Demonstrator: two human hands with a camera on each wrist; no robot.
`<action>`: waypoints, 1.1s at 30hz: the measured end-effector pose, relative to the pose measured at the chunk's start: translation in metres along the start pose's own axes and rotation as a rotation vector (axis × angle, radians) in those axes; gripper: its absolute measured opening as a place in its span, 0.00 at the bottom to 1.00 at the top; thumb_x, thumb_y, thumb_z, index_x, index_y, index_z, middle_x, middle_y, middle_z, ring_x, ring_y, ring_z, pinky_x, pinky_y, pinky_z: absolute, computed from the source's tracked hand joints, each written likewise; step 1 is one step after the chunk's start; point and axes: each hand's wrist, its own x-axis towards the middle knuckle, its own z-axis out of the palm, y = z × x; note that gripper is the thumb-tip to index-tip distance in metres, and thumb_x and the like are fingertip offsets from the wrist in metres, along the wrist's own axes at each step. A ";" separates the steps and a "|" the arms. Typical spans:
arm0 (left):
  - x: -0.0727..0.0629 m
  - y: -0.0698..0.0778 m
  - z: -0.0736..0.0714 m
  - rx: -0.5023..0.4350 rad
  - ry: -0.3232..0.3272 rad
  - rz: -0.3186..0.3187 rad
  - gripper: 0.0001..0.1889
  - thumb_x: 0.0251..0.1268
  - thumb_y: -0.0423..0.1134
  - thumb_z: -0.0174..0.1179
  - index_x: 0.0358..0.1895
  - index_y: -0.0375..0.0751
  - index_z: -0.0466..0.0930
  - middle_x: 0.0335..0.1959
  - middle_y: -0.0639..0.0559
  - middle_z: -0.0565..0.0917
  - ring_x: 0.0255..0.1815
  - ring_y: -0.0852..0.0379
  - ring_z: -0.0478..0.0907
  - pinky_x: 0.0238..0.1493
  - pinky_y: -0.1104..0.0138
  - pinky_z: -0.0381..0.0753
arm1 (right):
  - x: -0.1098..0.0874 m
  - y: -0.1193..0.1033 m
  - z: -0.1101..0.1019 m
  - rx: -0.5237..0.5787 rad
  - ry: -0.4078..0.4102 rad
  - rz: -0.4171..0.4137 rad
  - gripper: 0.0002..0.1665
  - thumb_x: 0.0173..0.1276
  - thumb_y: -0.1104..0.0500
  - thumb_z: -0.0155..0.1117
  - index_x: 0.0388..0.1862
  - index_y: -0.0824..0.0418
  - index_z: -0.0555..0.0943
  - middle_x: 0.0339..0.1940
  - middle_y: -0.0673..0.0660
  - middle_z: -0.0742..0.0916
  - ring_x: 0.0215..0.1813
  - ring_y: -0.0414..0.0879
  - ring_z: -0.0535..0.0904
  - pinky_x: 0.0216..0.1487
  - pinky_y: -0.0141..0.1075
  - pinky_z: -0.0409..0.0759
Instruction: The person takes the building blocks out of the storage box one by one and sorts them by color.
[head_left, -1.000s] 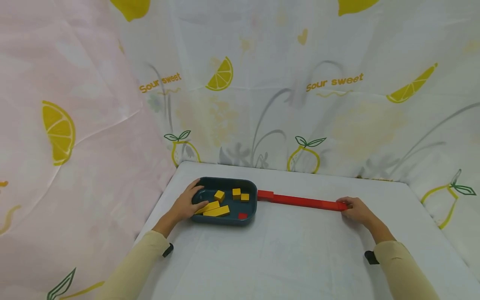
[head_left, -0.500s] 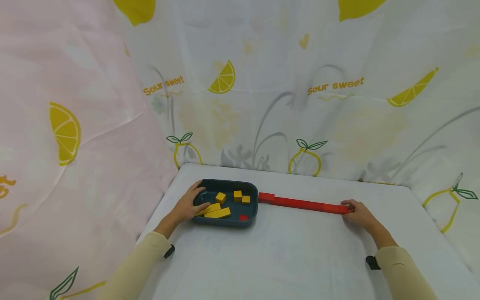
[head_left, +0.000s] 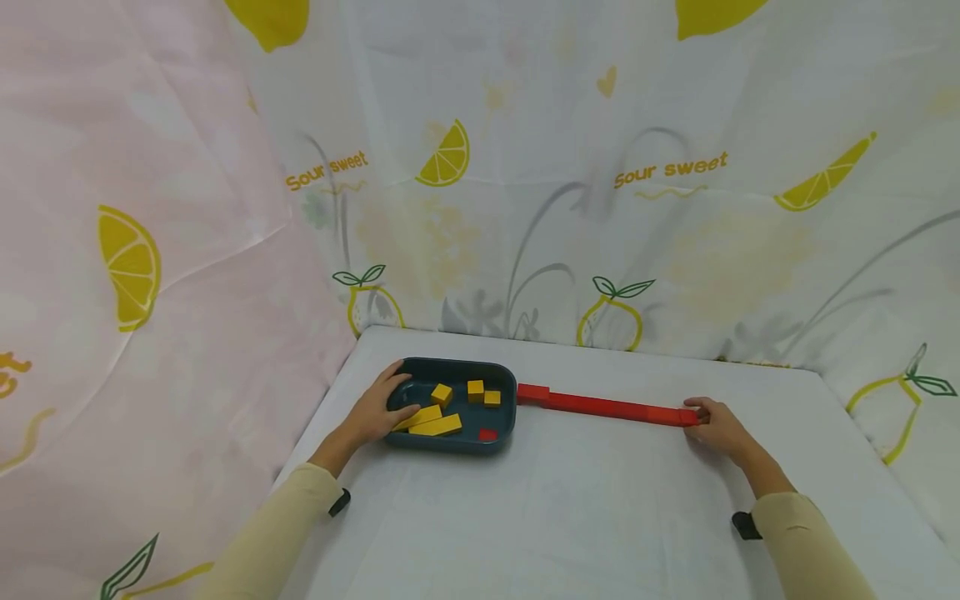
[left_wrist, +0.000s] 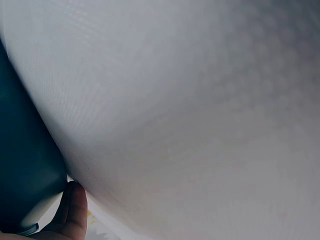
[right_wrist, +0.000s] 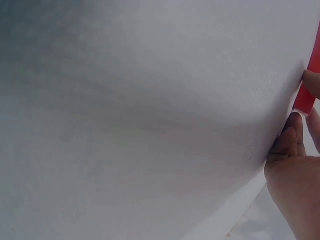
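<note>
My left hand grips the left end of a dark teal tray, its thumb over the rim. In the left wrist view fingers lie against the tray's outer wall. Inside the tray lie yellow cubes, two long yellow blocks and a small red block. A straight row of red blocks runs rightward from the tray's right wall, with a raised block at its left end. My right hand pinches the row's right end between thumb and fingers, also seen in the right wrist view.
Everything rests on a table with a white cloth. A lemon-print curtain hangs behind the table's far edge, and a pinkish curtain hangs on the left. Black wrist bands show below the sleeves.
The view has shifted slightly. Both hands keep their places at the tray and at the right end of the red row; nothing else has visibly moved.
</note>
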 end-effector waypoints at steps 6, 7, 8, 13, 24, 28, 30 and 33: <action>-0.002 0.001 0.000 0.011 -0.012 -0.003 0.38 0.65 0.54 0.63 0.73 0.38 0.64 0.81 0.43 0.50 0.78 0.37 0.53 0.73 0.39 0.58 | -0.006 -0.001 -0.007 0.028 -0.021 0.027 0.39 0.64 0.60 0.65 0.69 0.76 0.62 0.60 0.80 0.71 0.59 0.70 0.70 0.56 0.57 0.77; -0.002 0.001 0.000 0.012 -0.016 -0.006 0.39 0.65 0.55 0.63 0.73 0.38 0.64 0.81 0.43 0.50 0.78 0.37 0.53 0.73 0.39 0.58 | -0.007 -0.002 -0.009 0.034 -0.025 0.035 0.40 0.65 0.59 0.66 0.70 0.75 0.62 0.62 0.79 0.70 0.61 0.71 0.69 0.57 0.58 0.77; -0.001 0.002 -0.001 0.012 -0.018 -0.007 0.39 0.65 0.56 0.63 0.73 0.38 0.64 0.81 0.44 0.49 0.78 0.37 0.53 0.73 0.39 0.58 | -0.007 -0.003 -0.011 0.035 -0.030 0.038 0.41 0.66 0.57 0.66 0.70 0.74 0.61 0.63 0.80 0.69 0.62 0.72 0.68 0.58 0.59 0.76; -0.001 0.003 -0.001 0.009 -0.013 -0.010 0.38 0.65 0.55 0.63 0.73 0.39 0.64 0.81 0.45 0.49 0.78 0.37 0.54 0.73 0.39 0.58 | -0.010 -0.017 -0.025 -0.020 0.033 -0.021 0.41 0.68 0.55 0.66 0.71 0.73 0.61 0.67 0.80 0.66 0.63 0.75 0.67 0.56 0.61 0.78; 0.001 -0.001 0.000 0.026 -0.008 0.005 0.38 0.65 0.55 0.63 0.73 0.39 0.64 0.81 0.44 0.50 0.78 0.37 0.54 0.73 0.39 0.59 | -0.004 -0.074 -0.017 -0.046 0.066 -0.154 0.42 0.66 0.50 0.69 0.72 0.65 0.64 0.68 0.73 0.70 0.58 0.65 0.76 0.51 0.51 0.84; 0.002 0.000 0.001 0.018 -0.013 0.007 0.39 0.65 0.56 0.63 0.73 0.39 0.64 0.81 0.44 0.49 0.78 0.38 0.54 0.73 0.40 0.58 | -0.001 -0.091 -0.004 -0.008 0.052 -0.220 0.41 0.64 0.51 0.71 0.72 0.64 0.66 0.66 0.71 0.74 0.54 0.60 0.80 0.49 0.45 0.85; 0.001 0.000 0.001 0.017 -0.015 0.000 0.39 0.65 0.56 0.63 0.73 0.39 0.64 0.81 0.44 0.49 0.78 0.38 0.54 0.73 0.40 0.58 | -0.001 -0.099 0.002 -0.002 0.042 -0.240 0.40 0.64 0.51 0.71 0.71 0.64 0.67 0.65 0.70 0.75 0.53 0.58 0.80 0.47 0.42 0.85; 0.000 0.000 0.000 0.021 -0.021 -0.013 0.39 0.65 0.57 0.62 0.74 0.40 0.63 0.82 0.45 0.49 0.79 0.38 0.53 0.73 0.40 0.58 | -0.002 -0.110 0.013 0.011 0.034 -0.268 0.38 0.64 0.53 0.72 0.69 0.63 0.70 0.65 0.68 0.77 0.51 0.54 0.81 0.46 0.37 0.84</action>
